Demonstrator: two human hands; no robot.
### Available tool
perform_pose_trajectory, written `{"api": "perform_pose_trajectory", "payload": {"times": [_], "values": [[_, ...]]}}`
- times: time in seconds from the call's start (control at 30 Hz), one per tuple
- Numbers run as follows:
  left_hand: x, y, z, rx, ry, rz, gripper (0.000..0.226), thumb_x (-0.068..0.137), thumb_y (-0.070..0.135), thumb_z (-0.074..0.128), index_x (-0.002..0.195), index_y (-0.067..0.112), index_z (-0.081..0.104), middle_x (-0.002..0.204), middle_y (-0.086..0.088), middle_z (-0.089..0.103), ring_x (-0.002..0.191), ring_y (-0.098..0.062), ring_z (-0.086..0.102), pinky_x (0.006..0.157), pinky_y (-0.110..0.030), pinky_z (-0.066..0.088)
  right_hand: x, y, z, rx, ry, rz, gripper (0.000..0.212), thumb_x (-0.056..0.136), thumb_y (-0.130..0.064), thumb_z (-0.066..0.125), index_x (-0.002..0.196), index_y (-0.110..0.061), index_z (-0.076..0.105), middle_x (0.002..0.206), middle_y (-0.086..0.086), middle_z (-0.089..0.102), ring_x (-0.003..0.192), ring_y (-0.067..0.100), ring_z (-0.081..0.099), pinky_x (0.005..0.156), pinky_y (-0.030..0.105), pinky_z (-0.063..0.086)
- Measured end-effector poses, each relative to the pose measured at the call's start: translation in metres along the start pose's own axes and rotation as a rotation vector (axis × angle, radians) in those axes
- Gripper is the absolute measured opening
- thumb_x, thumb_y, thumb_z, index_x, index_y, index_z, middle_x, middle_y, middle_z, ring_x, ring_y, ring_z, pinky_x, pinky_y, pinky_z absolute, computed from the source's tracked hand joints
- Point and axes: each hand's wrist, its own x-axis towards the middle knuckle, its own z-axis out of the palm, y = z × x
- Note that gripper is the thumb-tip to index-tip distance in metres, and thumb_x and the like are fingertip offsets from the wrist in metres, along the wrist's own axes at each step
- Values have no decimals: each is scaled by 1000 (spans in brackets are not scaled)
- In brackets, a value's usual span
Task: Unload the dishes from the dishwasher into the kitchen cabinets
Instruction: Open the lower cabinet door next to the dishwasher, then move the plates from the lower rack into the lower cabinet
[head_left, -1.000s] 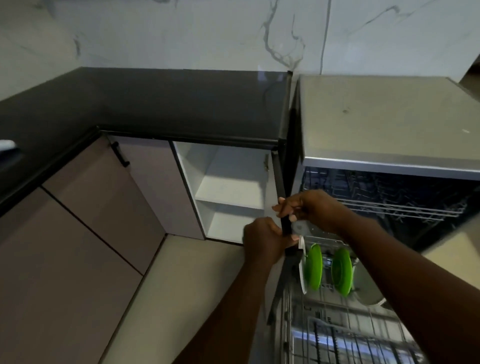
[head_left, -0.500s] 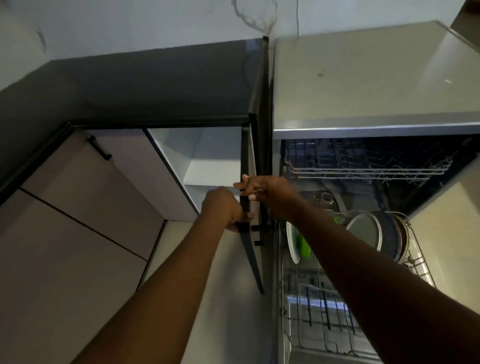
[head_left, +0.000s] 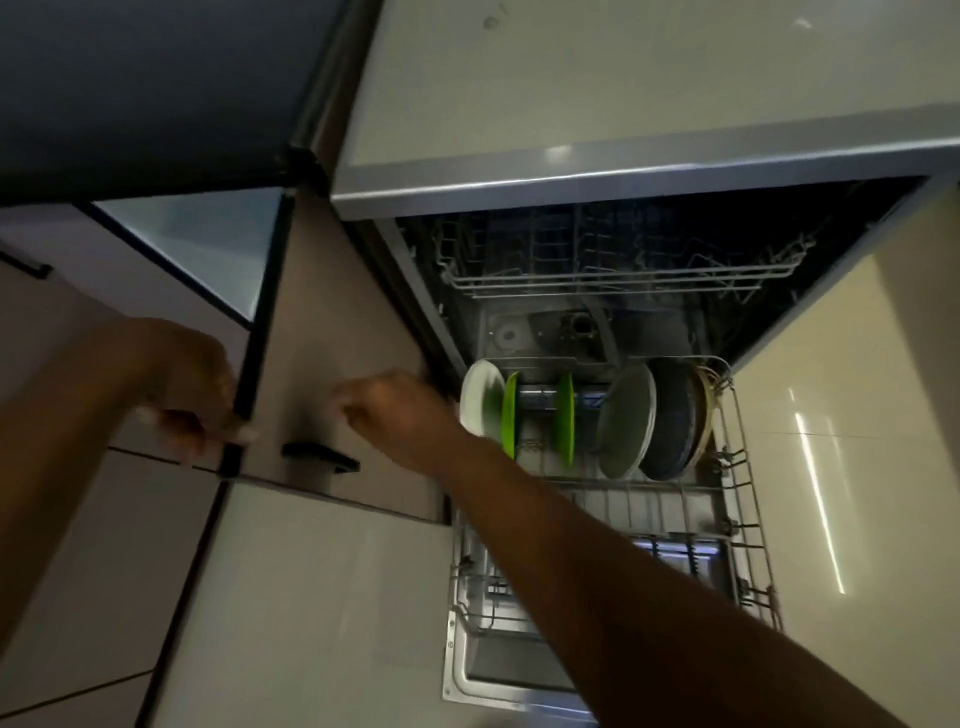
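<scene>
Left hand (head_left: 187, 400) pinches the cabinet door (head_left: 332, 374) edge; right hand (head_left: 400, 415) loosely curled, empty, just above the door handle (head_left: 321, 457). Step: opening cabinet, nothing unloaded. White plate (head_left: 480, 397) stands racked just right of right hand; next, likely grasp its rim.

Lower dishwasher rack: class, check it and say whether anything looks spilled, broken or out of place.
Nothing stands out. The plates stand upright in the lower rack, two green plates among them; no spill or break shows. The image is blurred, so fine chips cannot be ruled out.
</scene>
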Motion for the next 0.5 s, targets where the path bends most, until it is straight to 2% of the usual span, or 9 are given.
{"api": "perform_pose_trajectory", "payload": {"times": [0.07, 0.1, 0.17, 0.2, 0.27, 0.33, 0.43, 0.5], "values": [[-2, 27, 3, 172, 16, -107, 35, 79, 30, 77, 92, -1, 65, 72, -10, 69, 52, -16, 63, 48, -24, 51, -40, 33, -8, -67, 66, 167, 32, 84, -8, 52, 106, -24, 69, 107, -3, 72, 100, 20, 67, 87, 33, 53], [-1, 45, 6, 331, 75, -126, 39, 82, 32, 74, 103, 1, 62, 84, -9, 70, 59, -15, 64, 52, -24, 53, -60, 51, -15, -75, 98, 272, 29, 86, -13, 51, 106, -26, 68, 105, -1, 72, 97, 20, 67, 85, 33, 53], [0, 93, 21, 644, 283, -9, 47, 85, 46, 64, 115, 10, 56, 108, -4, 65, 83, -14, 63, 70, -24, 52, -99, 87, -31, -184, 139, 466, 20, 91, -24, 50, 103, -27, 66, 100, 2, 72, 90, 23, 67, 77, 31, 53], [3, 114, 29, 646, 377, 110, 44, 85, 51, 61, 110, 14, 58, 107, -3, 64, 90, -16, 62, 75, -26, 49, -114, 103, -39, -226, 190, 523, 18, 92, -25, 50, 101, -25, 65, 97, 3, 72, 86, 23, 67, 72, 29, 51], [26, 162, 46, 436, 505, 359, 34, 86, 49, 60, 97, 17, 63, 100, -5, 66, 93, -22, 62, 78, -29, 49, -142, 130, -61, -274, 342, 612, 13, 94, -19, 52, 96, -20, 65, 87, 5, 70, 75, 23, 65, 61, 27, 45], [55, 205, 66, 172, 611, 520, 23, 89, 40, 59, 95, 18, 64, 105, -8, 66, 100, -27, 61, 81, -32, 48, -162, 152, -79, -331, 477, 671, 12, 96, -16, 50, 99, -15, 61, 81, 5, 65, 66, 19, 60, 53, 26, 43], [102, 255, 109, -214, 577, 588, 9, 91, 27, 58, 91, 21, 65, 101, -7, 69, 96, -27, 64, 81, -33, 50, -183, 184, -98, -384, 604, 816, 17, 94, -14, 53, 110, -13, 56, 90, 3, 63, 71, 13, 58, 58, 26, 50], [127, 276, 136, -347, 505, 610, 10, 91, 19, 58, 84, 23, 65, 98, -6, 71, 95, -25, 65, 82, -33, 51, -194, 208, -108, -319, 666, 947, 23, 91, -10, 57, 113, -13, 54, 96, 4, 63, 78, 13, 59, 65, 28, 53]]}}
